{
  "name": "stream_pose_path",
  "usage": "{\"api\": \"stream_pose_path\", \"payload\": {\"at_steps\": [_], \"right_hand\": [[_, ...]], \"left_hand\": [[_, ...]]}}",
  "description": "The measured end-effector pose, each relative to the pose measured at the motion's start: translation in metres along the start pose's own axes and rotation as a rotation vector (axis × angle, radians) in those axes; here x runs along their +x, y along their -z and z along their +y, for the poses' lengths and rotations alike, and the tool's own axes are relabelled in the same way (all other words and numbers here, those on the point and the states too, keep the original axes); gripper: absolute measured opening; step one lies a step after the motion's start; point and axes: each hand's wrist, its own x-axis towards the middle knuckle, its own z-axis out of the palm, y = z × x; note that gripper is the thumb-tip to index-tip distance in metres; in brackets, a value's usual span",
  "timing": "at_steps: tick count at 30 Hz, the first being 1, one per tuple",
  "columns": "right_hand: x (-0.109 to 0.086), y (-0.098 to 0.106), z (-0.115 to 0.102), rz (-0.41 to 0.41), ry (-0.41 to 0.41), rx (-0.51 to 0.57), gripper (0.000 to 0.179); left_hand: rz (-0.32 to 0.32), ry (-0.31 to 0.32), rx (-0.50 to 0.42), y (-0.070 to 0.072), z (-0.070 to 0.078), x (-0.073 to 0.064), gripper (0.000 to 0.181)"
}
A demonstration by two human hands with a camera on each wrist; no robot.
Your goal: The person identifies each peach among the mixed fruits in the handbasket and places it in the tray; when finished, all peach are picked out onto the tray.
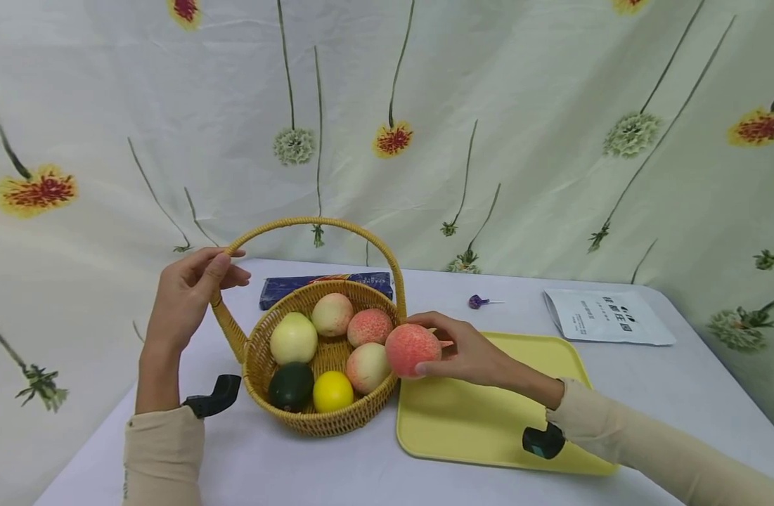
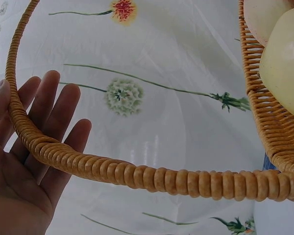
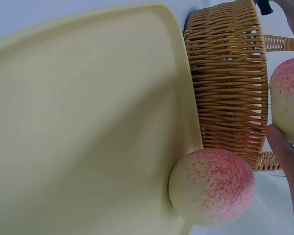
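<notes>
A wicker basket (image 1: 317,424) with a tall arched handle (image 1: 311,221) holds several fruits: peaches (image 1: 332,314), a pale green fruit (image 1: 294,338), a dark green avocado (image 1: 291,386) and a yellow fruit (image 1: 332,391). My left hand (image 1: 190,287) holds the handle's left side between thumb and fingers; in the left wrist view its other fingers (image 2: 63,115) spread loosely behind the handle. My right hand (image 1: 462,351) grips a pinkish-red peach (image 1: 412,351) above the basket's right rim. The right wrist view shows another peach (image 3: 211,187) at the tray's edge beside the basket, mostly hidden in the head view.
A yellow tray (image 1: 462,436) lies right of the basket, under my right forearm. Behind the basket is a dark blue box (image 1: 279,289). A purple lollipop (image 1: 476,301) and a white pouch (image 1: 608,318) lie toward the back right. Flowered cloth (image 1: 538,140) hangs behind the table.
</notes>
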Motion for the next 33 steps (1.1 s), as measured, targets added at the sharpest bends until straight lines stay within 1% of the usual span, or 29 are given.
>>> {"api": "stream_pose_path", "payload": {"at_steps": [6,13,18,21,28,33], "right_hand": [[-0.007,0.006,0.004,0.019,-0.025,-0.026,0.053],[-0.015,0.011,0.010,0.049,-0.033,0.000,0.054],[-0.020,0.017,0.015,0.078,-0.037,-0.003,0.054],[-0.023,0.022,0.018,0.107,-0.034,-0.004,0.054],[-0.029,0.039,0.025,0.177,-0.005,0.033,0.055],[-0.034,0.052,0.032,0.222,-0.001,0.004,0.054]], "left_hand": [[0.003,-0.010,-0.013,0.001,0.001,-0.001,0.029],[0.006,-0.012,-0.024,0.000,0.002,0.000,0.029],[0.005,-0.013,-0.029,0.000,0.001,0.000,0.029],[0.005,-0.006,-0.027,0.000,0.000,0.000,0.029],[0.008,0.002,-0.017,-0.001,0.000,0.000,0.029],[0.011,-0.001,-0.016,-0.001,0.000,0.000,0.029]]}}
